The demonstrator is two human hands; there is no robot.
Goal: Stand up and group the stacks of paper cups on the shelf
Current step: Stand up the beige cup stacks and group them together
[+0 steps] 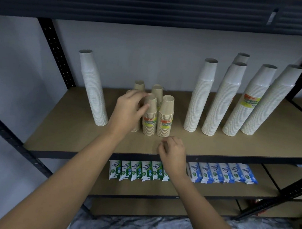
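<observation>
Tan shelf [216,146], tall white cup stacks [198,100], short brown stacks [165,119]

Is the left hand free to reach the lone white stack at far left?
Probably yes: the left hand is at the brown stacks, with only bare shelf between it and the lone white stack.

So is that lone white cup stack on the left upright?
Upright: the white cup stack stands rim-down on the shelf, apart from the others.

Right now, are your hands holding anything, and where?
The left hand's grip seems to close round the upper part of a brown cup stack; the right hand holds nothing.
</observation>
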